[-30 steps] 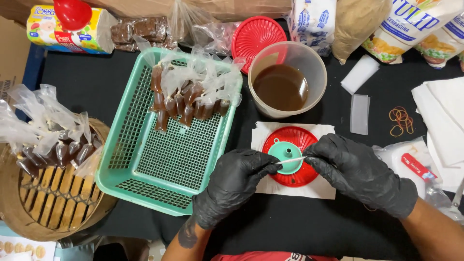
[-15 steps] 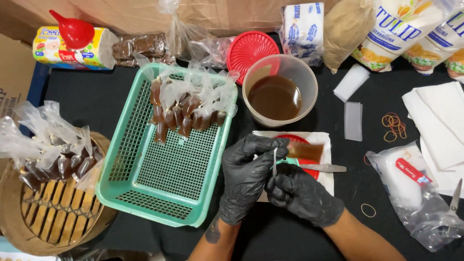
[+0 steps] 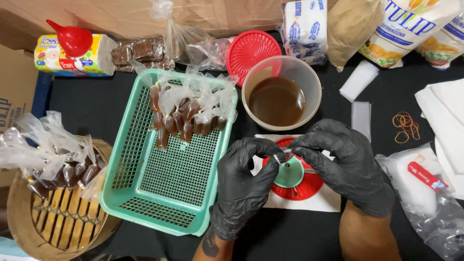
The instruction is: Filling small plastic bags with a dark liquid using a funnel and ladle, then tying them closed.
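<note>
Both black-gloved hands, left hand (image 3: 244,181) and right hand (image 3: 345,166), pinch a small clear plastic pouch (image 3: 282,157) between fingers over the green funnel (image 3: 289,175); about a dozen filled pouches (image 3: 186,118) lie in the green mesh basket (image 3: 145,203) left of the fingers, and brown liquid (image 3: 276,100) remains.

Approach from the near edge is open black surface (image 3: 290,232). The green basket (image 3: 145,193) blocks the left; the tub of brown liquid (image 3: 281,94) stands just beyond. Rubber bands (image 3: 405,126) and plastic bag (image 3: 425,193) crowd the right.

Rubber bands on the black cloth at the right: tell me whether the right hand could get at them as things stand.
Probably yes. The rubber bands lie loose on the black table cover, just right of the right hand, with nothing stacked between them. But its fingers are pinching a small item over the green funnel, so it would have to let go first.
</note>
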